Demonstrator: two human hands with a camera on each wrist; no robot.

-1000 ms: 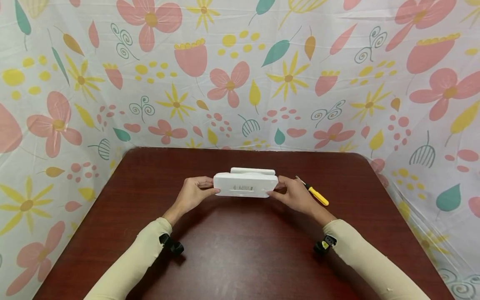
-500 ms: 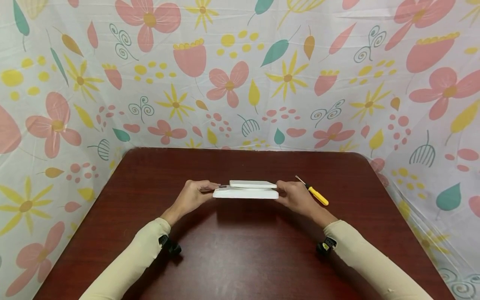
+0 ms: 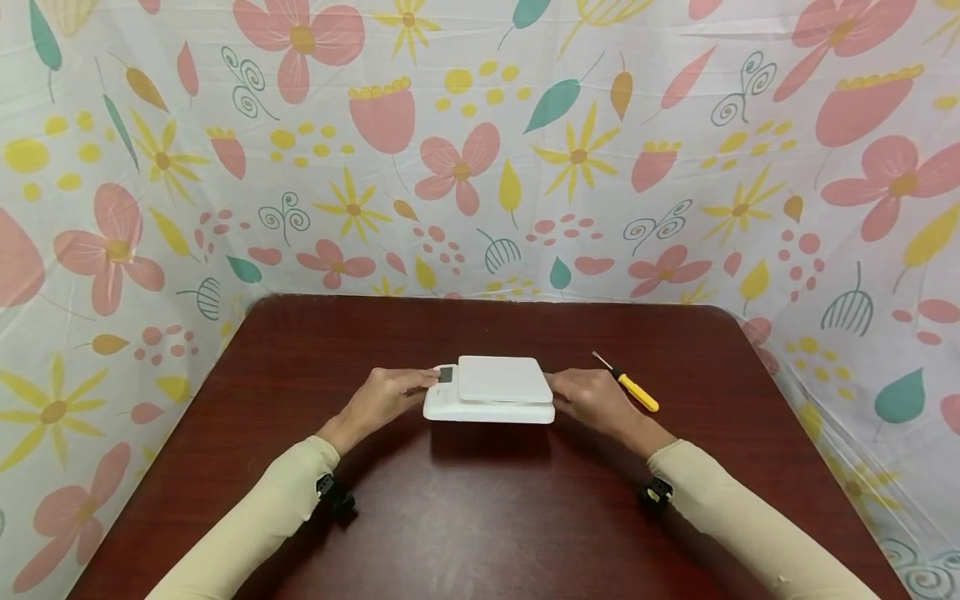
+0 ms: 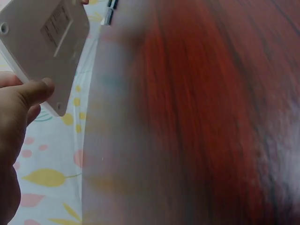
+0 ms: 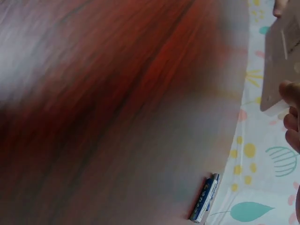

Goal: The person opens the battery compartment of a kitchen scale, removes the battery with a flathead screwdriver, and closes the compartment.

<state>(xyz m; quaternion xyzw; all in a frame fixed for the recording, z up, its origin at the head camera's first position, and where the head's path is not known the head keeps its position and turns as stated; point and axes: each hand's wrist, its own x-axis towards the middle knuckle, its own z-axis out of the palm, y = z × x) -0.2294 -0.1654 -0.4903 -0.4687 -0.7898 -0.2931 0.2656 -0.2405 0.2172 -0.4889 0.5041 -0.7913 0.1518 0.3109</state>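
Observation:
A white kitchen scale (image 3: 489,392) with a square platform and a small dark display at its left end is held level, platform up, just above the dark red table (image 3: 480,517). My left hand (image 3: 382,396) grips its left end and my right hand (image 3: 592,398) grips its right end. The left wrist view shows the scale's underside (image 4: 42,42) with a label, and my thumb (image 4: 33,93) on its edge. In the right wrist view the scale's corner (image 5: 281,61) sits above my fingers (image 5: 290,117).
A yellow-handled screwdriver (image 3: 630,386) lies on the table just right of my right hand. A blue battery (image 5: 205,198) lies near the table's far edge. Flowered sheeting (image 3: 480,150) walls in the table at the back and both sides.
The scale has been turned from its underside facing me to platform up. It has also come down closer to the table, with both hands still on its ends.

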